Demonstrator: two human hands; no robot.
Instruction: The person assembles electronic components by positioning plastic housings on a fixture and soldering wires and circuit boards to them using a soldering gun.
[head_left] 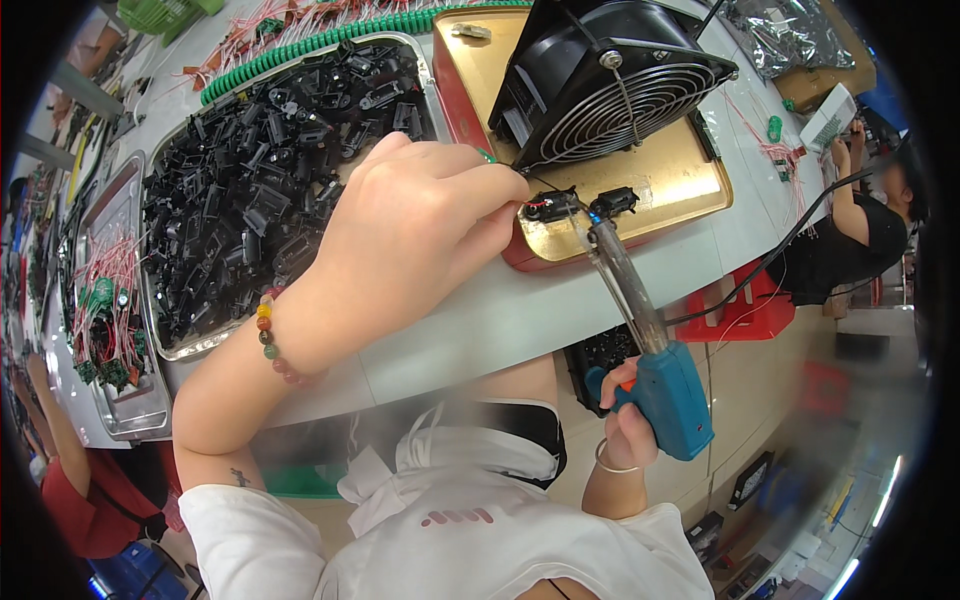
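The left hand (420,225) is curled narrow, fingertips pinched on thin wires that lead to a small black part (552,205) lying just beyond its fingers on a gold tin lid (690,180). A bead bracelet (272,340) sits on that wrist. The right hand (628,425) is closed around the grip of a blue soldering gun (665,395), one finger on the orange trigger; the gun's long barrel runs up and away from the hand, its tip touching or nearly touching the spot between the first black part and a second black part (614,200) just to the right of it. A black cable leaves the gun toward the right.

Beyond both parts, on the same lid, a black fan (610,80) with a wire guard stands tilted. Left of the left hand, a metal tray (175,352) is heaped with black plastic pieces (250,190). Further left, a second tray (120,415) holds small green boards with red wires (105,310). A green coiled hose (330,40) lies on the desk (500,310) beyond the first tray. Another person (865,225) in black sits far to the right
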